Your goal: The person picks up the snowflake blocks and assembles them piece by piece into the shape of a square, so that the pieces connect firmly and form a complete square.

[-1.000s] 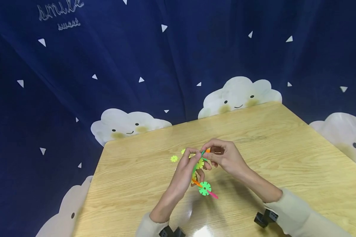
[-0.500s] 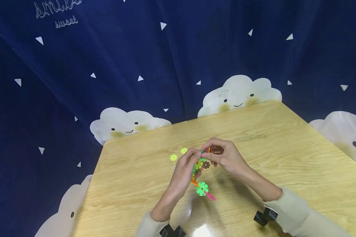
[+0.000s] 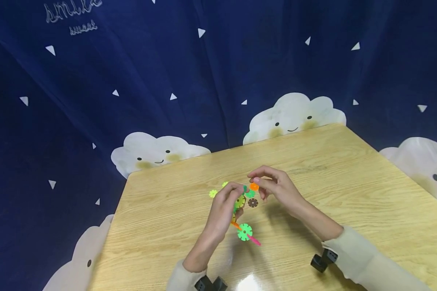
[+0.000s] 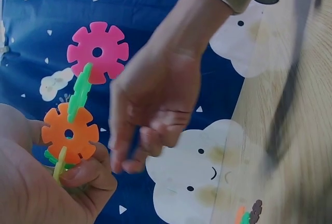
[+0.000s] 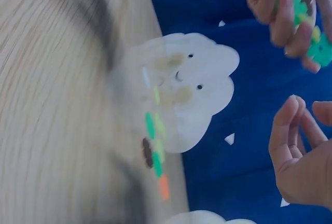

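My left hand (image 3: 221, 208) grips a chain of notched plastic discs slotted into one another. A green disc (image 3: 245, 232) and an edge-on pink disc (image 3: 255, 240) hang at its lower end; a yellow disc (image 3: 240, 201) shows beside the fingers. From the left wrist view, the pink disc (image 4: 83, 47), a green one (image 4: 79, 97) and an orange disc (image 4: 54, 130) join up in a row. Fingers cover part of the chain. Apart from it, to the right, my right hand (image 3: 282, 190) hovers with loosely bent fingers and nothing between them (image 5: 301, 162).
Loose discs lie on the wooden table (image 3: 160, 226) beyond the hands: orange (image 3: 254, 186), green (image 3: 250, 194), brown (image 3: 253, 203) and yellow-green (image 3: 213, 193). A dark blue curtain (image 3: 218, 72) with white cloud shapes borders the table's far edge.
My right hand has let go of the chain and drawn back to the right. The left hand has shifted slightly left with the chain, and the loose orange disc shows more fully.
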Demonstrator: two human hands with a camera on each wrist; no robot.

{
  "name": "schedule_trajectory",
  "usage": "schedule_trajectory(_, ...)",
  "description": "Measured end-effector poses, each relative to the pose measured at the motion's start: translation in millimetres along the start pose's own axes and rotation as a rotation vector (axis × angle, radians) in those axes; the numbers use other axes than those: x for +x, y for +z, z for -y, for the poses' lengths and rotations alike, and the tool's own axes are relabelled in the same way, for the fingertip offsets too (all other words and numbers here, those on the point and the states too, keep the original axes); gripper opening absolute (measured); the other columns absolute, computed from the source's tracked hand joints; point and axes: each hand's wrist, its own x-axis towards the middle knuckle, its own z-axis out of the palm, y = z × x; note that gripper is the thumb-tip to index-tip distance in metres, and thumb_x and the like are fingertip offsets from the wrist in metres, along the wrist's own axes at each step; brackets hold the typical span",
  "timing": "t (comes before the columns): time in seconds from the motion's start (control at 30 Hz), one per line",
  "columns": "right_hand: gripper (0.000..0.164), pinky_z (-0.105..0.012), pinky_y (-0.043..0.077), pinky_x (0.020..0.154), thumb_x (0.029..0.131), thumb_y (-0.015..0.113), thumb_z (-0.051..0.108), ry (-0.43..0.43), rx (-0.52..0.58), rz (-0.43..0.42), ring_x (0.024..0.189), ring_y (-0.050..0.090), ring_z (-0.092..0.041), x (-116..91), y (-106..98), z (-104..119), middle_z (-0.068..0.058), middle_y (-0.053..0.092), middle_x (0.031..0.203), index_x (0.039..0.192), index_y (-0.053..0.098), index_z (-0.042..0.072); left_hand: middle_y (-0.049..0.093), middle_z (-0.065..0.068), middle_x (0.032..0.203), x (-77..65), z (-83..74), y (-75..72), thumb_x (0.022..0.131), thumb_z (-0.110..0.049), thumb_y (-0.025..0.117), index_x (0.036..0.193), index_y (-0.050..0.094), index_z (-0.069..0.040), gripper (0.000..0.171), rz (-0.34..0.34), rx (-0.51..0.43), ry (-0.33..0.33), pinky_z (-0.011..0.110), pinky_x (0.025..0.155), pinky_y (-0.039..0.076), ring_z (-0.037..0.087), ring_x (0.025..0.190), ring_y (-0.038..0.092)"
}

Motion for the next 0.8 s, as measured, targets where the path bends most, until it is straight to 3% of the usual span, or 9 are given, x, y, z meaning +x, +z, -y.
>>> schedule_trajectory(0.1,0.03,-0.034,0.057,0.054,0.102,0.066,0.015,0.075,-0.002,0.007,0.064,0.058,-0.017,5.2,-4.1,-11.2,-0.018,0.064,0.123,0.13,0.065,0.007,0.065,0.016,0.122,0.2,0.0,-1.2,0.105,-0.032,0.053,0.11,0.066,0.002,0.036,-0.003,-0.002,0.001,0.017,0.053,0.039,0.015,0.087,0.048)
schedule_trajectory(0.37,0.046,-0.032,0.057,0.052,0.093,0.068,-0.001,0.23,-0.059,0.041,0.069,0.059,-0.024,15.2,-10.4,-47.1,-0.03,0.052,0.137,0.138,0.055,-0.002,0.065,0.017,0.124,-1.5,0.7,-2.8,0.106,-0.032,0.052,0.108,0.065,0.001,0.035,-0.002,-0.005,-0.003,0.017,0.054,0.038,0.014,0.083,0.045)
schedule_trajectory(0.8,0.044,-0.025,0.051,0.044,0.086,0.07,-0.009,0.333,-0.197,0.103,0.063,0.056,-0.018,14.4,-1.0,-71.0,-0.027,0.053,0.122,0.128,0.057,-0.006,0.064,0.018,0.124,-2.0,0.6,-5.0,0.105,-0.031,0.053,0.108,0.064,0.002,0.035,-0.01,-0.012,-0.009,0.017,0.054,0.038,0.014,0.085,0.045)
